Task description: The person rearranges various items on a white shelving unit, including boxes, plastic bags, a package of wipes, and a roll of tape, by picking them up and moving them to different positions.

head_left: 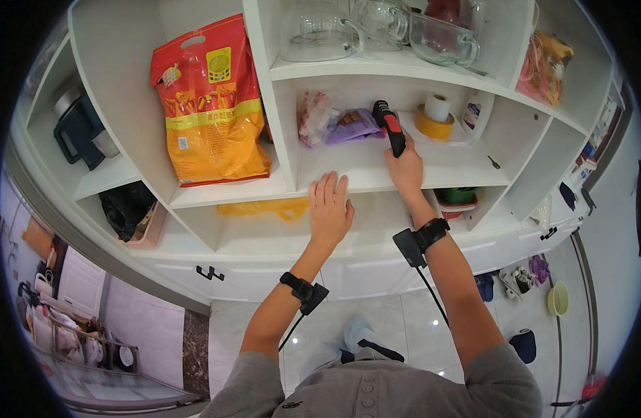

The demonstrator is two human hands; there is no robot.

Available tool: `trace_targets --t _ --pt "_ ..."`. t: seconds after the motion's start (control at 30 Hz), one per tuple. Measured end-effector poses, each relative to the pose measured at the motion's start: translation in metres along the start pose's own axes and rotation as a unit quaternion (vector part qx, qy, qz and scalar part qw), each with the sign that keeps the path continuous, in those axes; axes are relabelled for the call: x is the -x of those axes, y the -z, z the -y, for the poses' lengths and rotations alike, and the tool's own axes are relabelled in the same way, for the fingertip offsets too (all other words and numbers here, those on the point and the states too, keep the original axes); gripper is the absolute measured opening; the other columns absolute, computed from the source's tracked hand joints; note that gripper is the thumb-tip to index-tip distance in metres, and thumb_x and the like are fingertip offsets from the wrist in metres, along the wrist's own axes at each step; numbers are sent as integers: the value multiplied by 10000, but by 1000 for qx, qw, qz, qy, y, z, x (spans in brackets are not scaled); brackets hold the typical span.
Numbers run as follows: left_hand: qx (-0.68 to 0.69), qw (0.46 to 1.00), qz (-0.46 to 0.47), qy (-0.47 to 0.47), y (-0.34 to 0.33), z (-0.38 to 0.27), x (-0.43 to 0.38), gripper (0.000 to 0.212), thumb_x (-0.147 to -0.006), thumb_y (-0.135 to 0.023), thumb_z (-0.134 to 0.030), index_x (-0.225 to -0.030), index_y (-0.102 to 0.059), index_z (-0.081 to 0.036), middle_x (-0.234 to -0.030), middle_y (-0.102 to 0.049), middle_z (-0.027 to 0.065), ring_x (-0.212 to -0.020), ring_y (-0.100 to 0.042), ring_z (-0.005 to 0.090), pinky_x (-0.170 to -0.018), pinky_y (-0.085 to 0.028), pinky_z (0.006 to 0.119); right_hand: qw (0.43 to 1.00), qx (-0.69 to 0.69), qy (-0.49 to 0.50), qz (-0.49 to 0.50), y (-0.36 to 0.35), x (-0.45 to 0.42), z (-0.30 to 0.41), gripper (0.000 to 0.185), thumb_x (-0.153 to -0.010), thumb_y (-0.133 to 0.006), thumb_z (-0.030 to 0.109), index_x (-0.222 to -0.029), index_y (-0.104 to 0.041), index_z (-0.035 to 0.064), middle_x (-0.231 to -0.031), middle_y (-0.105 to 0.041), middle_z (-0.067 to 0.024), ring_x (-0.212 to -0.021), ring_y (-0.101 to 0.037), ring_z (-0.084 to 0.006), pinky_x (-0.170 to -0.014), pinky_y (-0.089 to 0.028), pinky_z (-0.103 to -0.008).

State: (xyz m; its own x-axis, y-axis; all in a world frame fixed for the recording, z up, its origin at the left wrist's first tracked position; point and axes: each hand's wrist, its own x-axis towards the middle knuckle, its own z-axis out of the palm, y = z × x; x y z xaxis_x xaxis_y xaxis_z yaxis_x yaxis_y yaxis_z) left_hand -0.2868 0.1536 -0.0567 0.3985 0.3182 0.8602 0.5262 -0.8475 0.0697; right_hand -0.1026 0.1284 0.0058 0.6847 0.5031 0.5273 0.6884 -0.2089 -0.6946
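Observation:
My right hand (406, 170) is closed around the lower end of a black-and-red handheld tool (389, 125), inside the middle compartment of a white shelf unit. The tool's exact kind is hard to make out. Left of it lie a purple packet (354, 126) and a clear plastic bag (317, 119) with red-and-white contents. To its right, a white roll (437, 107) sits on a yellow tape roll (433, 125). My left hand (329, 214) rests empty at the front edge of the same shelf (362, 182), fingers extended.
A large red-and-yellow bag (213, 109) stands in the left compartment. Glass jugs (320, 34) and a glass dish (441, 42) occupy the shelf above. A white bottle (477, 115) and a small dark metal piece (493, 162) are at right. Below lies a yellow plastic bag (263, 208).

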Motion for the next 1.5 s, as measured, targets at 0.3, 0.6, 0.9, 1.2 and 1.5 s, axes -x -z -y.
trace_targets --t 0.3,0.6,0.9,1.2,1.5 --pt "1 1000 -4 4 -1 -6 -1 572 -696 -622 -104 -1228 -424 -32 -1246 -423 157 -1178 -374 322 -1005 -268 480 993 -102 -26 -49 9 -1 -6 471 -792 -621 323 -1092 -514 -24 -854 -611 -244 -820 -591 -399 -720 -459 -421" --pt "270 959 47 74 36 0 21 517 -780 -599 -134 -1236 -402 6 -1227 -459 197 -1176 -419 349 -1038 -262 448 961 -273 -27 14 78 148 -55 416 -788 -653 98 -1143 -456 7 -873 -547 -89 -747 -506 -141 -683 -438 -275" --pt "473 778 271 313 2 15 145 820 -785 -690 -181 -1408 -175 -47 -1330 -340 163 -1113 -471 253 -895 -433 377 931 -89 96 340 69 189 -119 470 -762 -698 264 -1123 -485 50 -955 -591 -188 -852 -570 -367 -740 -463 -407" --pt "428 781 255 377 -79 67 162 693 -780 -694 -166 -1331 -301 -18 -1195 -502 118 -1074 -506 205 -909 -411 345 903 -24 148 402 -27 138 -159 484 -810 -636 346 -1177 -488 66 -1074 -554 -160 -1046 -474 -328 -902 -368 -414" --pt "331 852 270 303 -93 88 153 566 -780 -650 -114 -1265 -394 24 -1200 -513 177 -1081 -522 282 -900 -425 362 898 -15 182 401 -70 121 -187 495 -820 -618 342 -1202 -483 56 -1182 -506 -148 -1162 -386 -308 -987 -272 -410"
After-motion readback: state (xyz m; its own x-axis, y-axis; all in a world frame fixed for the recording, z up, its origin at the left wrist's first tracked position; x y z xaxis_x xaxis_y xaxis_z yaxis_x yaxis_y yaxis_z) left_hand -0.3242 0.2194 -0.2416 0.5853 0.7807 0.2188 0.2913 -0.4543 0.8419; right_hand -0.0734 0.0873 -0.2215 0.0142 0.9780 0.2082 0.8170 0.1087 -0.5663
